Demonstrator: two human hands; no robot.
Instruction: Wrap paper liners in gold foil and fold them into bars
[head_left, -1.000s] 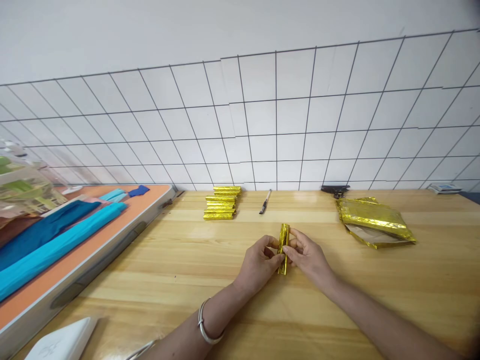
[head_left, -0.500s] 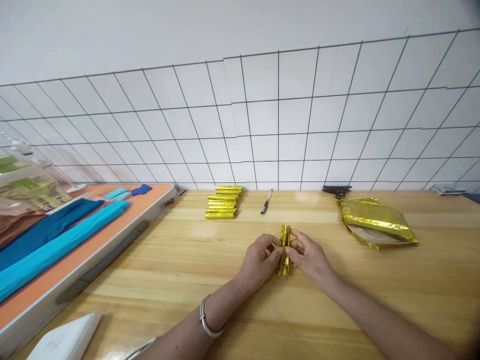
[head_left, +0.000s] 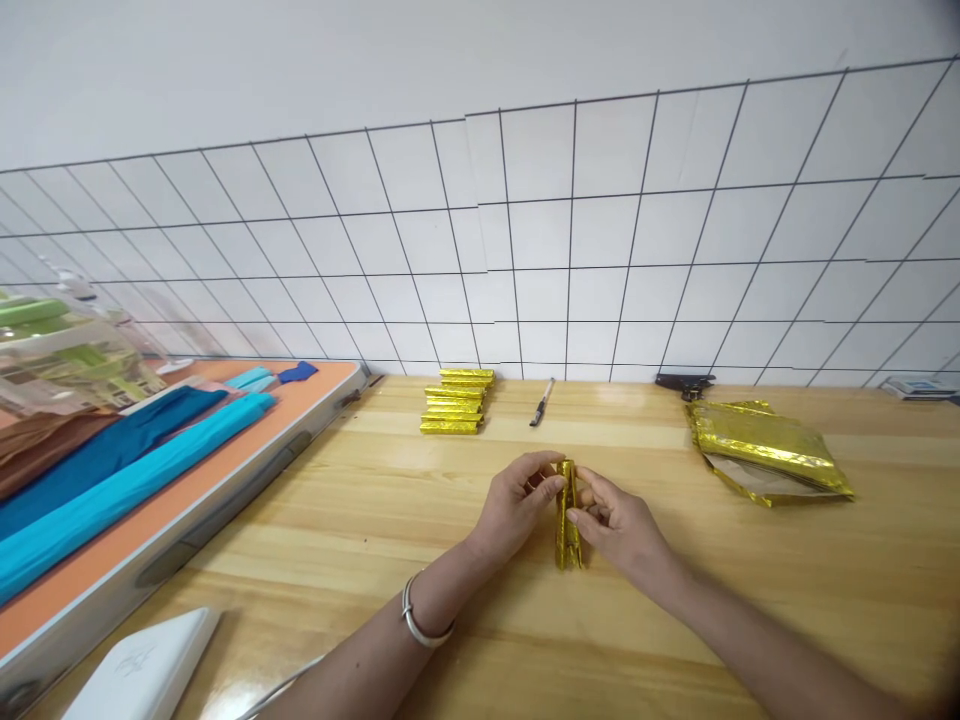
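A narrow folded strip of shiny gold foil paper (head_left: pixel 568 530) stands lengthwise between my two hands, over the wooden table. My left hand (head_left: pixel 523 500) pinches its upper left side between thumb and fingers. From the other side, my right hand (head_left: pixel 615 518) grips the strip with the thumb in front and fingers behind. Parts of the fingers of both hands are hidden behind the foil. Farther back lies a row of similar folded gold strips (head_left: pixel 454 402). To the right rests a stack of flat gold foil sheets (head_left: pixel 765 450), with a brown underside showing.
A pen (head_left: pixel 541 402) lies near the wall, and a black clip-like object (head_left: pixel 684 384) sits behind the gold stack. On the left, an orange-topped board (head_left: pixel 300 400) carries blue and brown cloth (head_left: pixel 150 450). A white box-like device (head_left: pixel 142 665) is at the front left.
The folded strip has come slightly lower and nearer, its lower end spreading a little. My left hand's grip has shifted up toward the strip's top. The camera view has turned slightly left.
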